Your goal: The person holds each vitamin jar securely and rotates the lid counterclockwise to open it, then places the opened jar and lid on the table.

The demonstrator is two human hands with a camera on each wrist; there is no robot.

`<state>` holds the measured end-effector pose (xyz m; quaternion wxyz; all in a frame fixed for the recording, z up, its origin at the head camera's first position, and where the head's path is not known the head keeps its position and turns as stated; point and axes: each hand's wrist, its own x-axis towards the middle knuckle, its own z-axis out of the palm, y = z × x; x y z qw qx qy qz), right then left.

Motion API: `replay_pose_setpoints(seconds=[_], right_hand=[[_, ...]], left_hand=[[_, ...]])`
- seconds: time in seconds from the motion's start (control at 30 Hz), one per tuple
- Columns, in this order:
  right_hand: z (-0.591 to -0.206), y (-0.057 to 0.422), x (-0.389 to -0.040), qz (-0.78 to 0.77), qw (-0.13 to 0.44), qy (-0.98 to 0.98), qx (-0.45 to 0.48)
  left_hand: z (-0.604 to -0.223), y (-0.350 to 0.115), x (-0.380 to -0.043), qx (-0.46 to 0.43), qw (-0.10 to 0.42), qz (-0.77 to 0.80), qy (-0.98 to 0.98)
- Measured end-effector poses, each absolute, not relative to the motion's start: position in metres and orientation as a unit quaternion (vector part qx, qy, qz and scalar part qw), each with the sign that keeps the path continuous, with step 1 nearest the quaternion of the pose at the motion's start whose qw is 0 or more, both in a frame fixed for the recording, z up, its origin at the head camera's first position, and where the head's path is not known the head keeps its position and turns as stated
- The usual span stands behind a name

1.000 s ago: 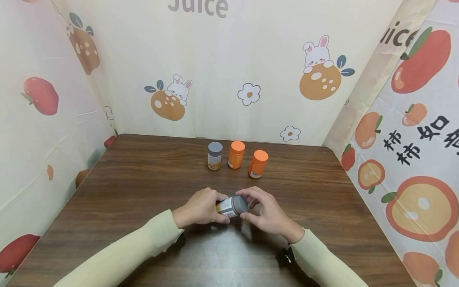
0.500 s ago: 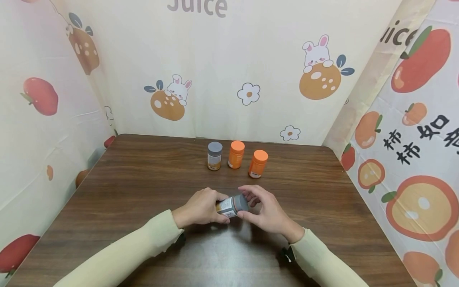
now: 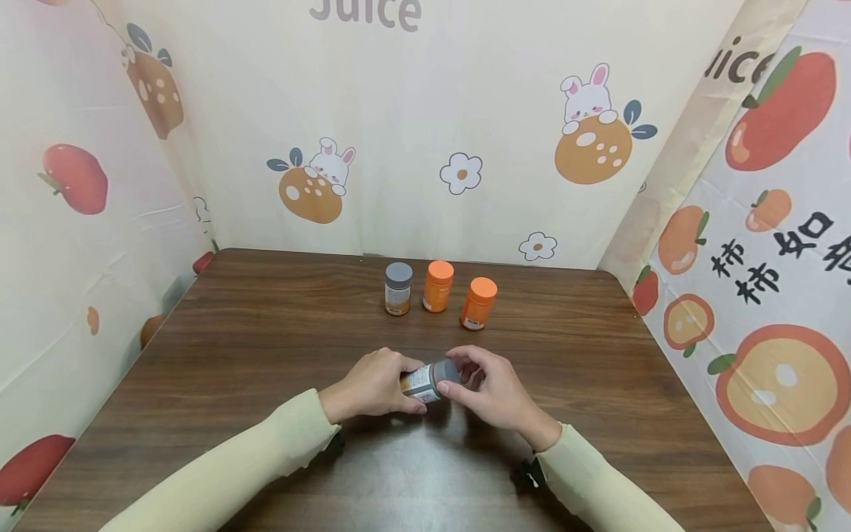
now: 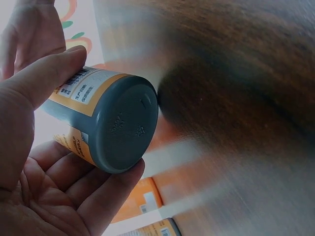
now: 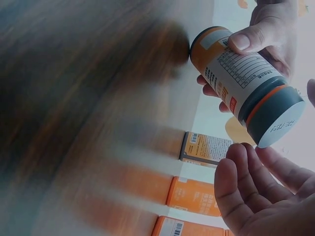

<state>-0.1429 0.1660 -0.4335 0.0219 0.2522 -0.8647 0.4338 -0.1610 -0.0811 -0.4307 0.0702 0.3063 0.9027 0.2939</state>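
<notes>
My left hand [image 3: 377, 384] grips a pill bottle [image 3: 420, 383] with a grey lid and a white-and-orange label, thumb on one side and fingers on the other. The bottle leans toward the right, its base edge close to or on the wood, as the left wrist view shows. My right hand [image 3: 495, 390] is at the grey lid [image 5: 274, 114], its fingers loosely bent around it. In the right wrist view one fingertip meets the lid's rim, while the thumb [image 5: 311, 92] shows a slight gap from it. An orange ring shows just under the lid.
Behind the hands stand a second grey-lidded bottle [image 3: 398, 290] and two orange bottles, one in the middle [image 3: 438, 287] and one to the right [image 3: 478, 304]. The brown wooden table [image 3: 279, 318] meets printed curtains [image 3: 412, 103] at its back and sides.
My right hand's fingers have spread away from the lid and drawn in around it again, and its thumb has come over the lid's near side. The left hand and bottle have stayed put.
</notes>
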Motion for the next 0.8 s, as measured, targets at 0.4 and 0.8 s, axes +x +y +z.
replay_pose_setpoints(seconds=[0.4,0.8], right_hand=[[-0.4332,0.1637,-0.1429,0.432,0.018,-0.871,0.233],[-0.4316,0.1647,-0.1423,0.428,0.015,-0.868,0.252]], left_hand=[[-0.4301,-0.081,-0.1611,0.305,0.077,0.295,0.902],[-0.4324,-0.0809,-0.161,0.313,0.068,0.289,0.902]])
